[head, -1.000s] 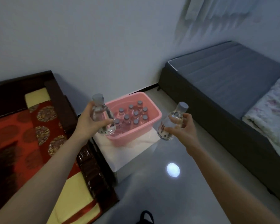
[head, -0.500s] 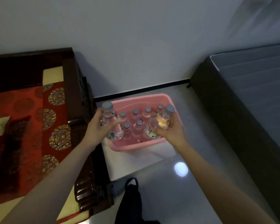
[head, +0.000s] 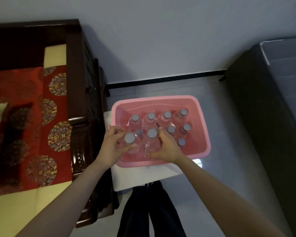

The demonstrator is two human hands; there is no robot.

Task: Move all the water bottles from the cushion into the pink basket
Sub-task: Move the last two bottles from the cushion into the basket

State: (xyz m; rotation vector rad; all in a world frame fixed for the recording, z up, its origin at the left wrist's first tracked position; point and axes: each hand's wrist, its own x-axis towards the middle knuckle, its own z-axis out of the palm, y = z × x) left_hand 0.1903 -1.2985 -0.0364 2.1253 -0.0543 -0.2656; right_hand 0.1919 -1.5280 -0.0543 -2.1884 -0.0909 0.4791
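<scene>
pink basket [head: 202, 127]: 1. Water bottles inside it: about 10 gray caps countable, e.g. back-left one [head: 135, 118]; one partly hidden. Hands: 2, each on one bottle at basket's near-left.

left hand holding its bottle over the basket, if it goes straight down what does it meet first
Probably the pink basket floor: the left hand holds its bottle over the near-left corner, which looks free of other bottles, though depth is unclear.
</scene>
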